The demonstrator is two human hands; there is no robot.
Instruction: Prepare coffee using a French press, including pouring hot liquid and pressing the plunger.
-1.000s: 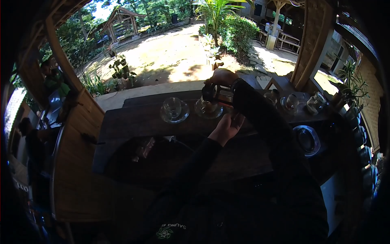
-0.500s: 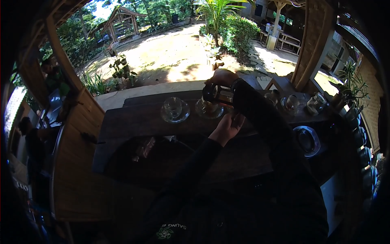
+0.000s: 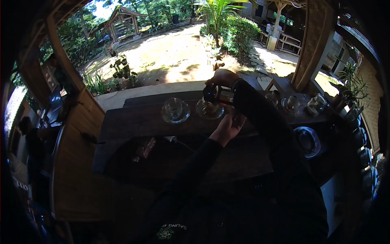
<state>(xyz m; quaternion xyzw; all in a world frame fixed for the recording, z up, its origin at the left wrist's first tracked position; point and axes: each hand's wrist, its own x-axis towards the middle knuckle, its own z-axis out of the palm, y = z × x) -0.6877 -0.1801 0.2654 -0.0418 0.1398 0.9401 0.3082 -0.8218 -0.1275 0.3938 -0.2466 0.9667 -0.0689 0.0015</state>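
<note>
My right hand is closed round the top of a glass pot with a dark upper part. The pot lies tipped sideways over a glass cup on a clear saucer. Amber-brown liquid shows dimly in that area; whether any is flowing I cannot tell. Below the pot, my left hand is turned palm up with its fingers loosely extended, partly in shadow; contact with the pot is unclear. To the left stands another clear cup on its own saucer.
Along the dark wooden table lie a crumpled plastic packet, more glassware, a glass jar and a round black device with a pale rim. A wooden partition stands left, with two people beyond it.
My hands and the tipped pot keep almost the same position. Behind the partition, the farther person has shifted and turned slightly.
</note>
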